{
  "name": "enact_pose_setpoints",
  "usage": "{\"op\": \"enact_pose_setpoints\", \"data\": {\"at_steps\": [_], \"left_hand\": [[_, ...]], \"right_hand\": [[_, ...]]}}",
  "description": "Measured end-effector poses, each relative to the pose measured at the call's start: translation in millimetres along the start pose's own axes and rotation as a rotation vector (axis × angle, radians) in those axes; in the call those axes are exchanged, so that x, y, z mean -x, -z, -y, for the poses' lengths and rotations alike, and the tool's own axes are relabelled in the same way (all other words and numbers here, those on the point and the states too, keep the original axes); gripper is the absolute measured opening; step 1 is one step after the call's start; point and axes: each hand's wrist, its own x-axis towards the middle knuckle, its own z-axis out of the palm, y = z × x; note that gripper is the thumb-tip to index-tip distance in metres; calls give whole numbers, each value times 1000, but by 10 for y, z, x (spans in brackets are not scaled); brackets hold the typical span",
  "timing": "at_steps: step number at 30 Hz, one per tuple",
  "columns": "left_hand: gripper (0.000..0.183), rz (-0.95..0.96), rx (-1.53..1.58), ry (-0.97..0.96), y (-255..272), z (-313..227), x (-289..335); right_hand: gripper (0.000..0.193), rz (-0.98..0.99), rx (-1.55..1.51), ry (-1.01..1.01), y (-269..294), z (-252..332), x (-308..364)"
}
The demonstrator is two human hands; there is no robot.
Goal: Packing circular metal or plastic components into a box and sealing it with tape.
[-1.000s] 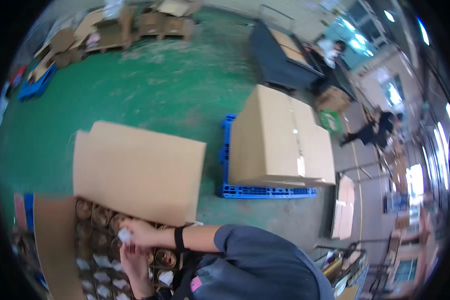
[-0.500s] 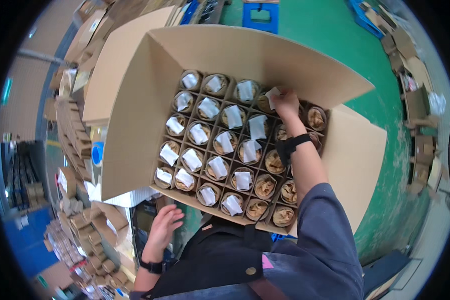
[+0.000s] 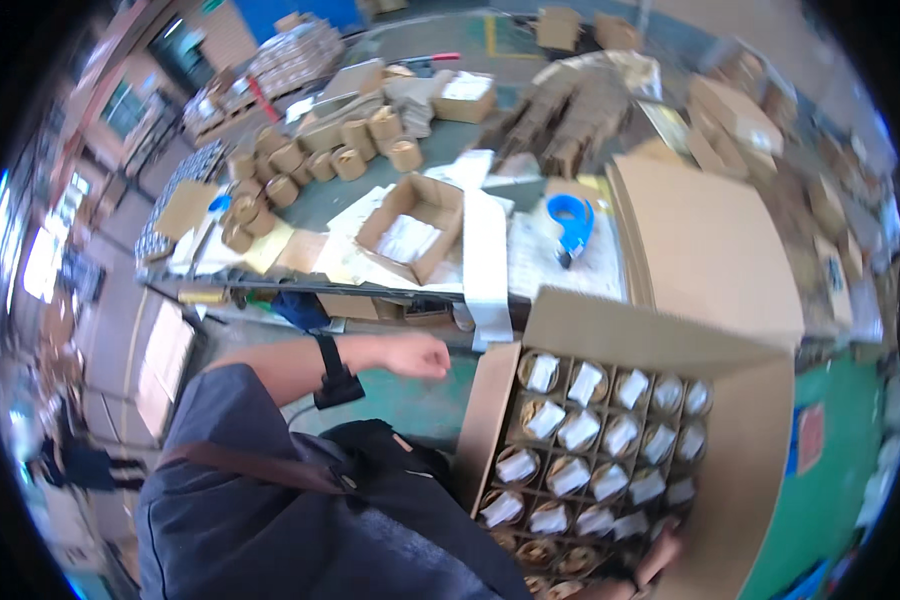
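Observation:
A large open cardboard box (image 3: 750, 440) has a divider grid holding several round brown items packed with crumpled brown paper. White paper slips (image 3: 579, 430) lie on most of them. The lower cells show bare crumpled brown paper (image 3: 537, 552). My left hand (image 3: 417, 356), curled into a fist with nothing visible in it, hovers beside the box's near-left flap, short of the worktable. Over the lower right cells is my right hand (image 3: 662, 552), touching or close to the slips. Motion blur hides its fingers, so what it holds is unclear.
Along the worktable (image 3: 310, 270) stand a small open carton with white paper (image 3: 410, 238), a blue tape dispenser (image 3: 571, 222) and several brown paper rolls (image 3: 348, 162). Flat cardboard sheets (image 3: 705, 240) lean beside the box. A person (image 3: 85, 465) is at far left.
My view has swung left, bringing the worktable into sight. My left hand has risen and closed from spread fingers. My right hand was pinching a white slip over the box and remains there.

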Motion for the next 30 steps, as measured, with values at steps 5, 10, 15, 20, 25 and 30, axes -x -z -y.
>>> {"op": "enact_pose_setpoints", "data": {"at_steps": [5,10,15,20,25,30], "left_hand": [[17,-786,-345,190,1275,941,183],[21,-800,-466,117,2123,1533,-251],[54,-453,-607,252,2100,1440,-1010],[80,-273,-564,504,2093,1251,-1016],[73,-358,-393,275,2079,1654,-957],[61,-349,-171,26,2054,2076,-921]], "right_hand": [[28,740,-1336,-172,1698,3348,-304],[27,1444,-1408,588,1054,5756,-117],[22,622,-375,953,-245,7296,-531],[24,690,298,1135,-767,7951,-569],[25,791,504,1154,-831,8141,-500],[19,773,357,1115,-890,8129,-542]]}}
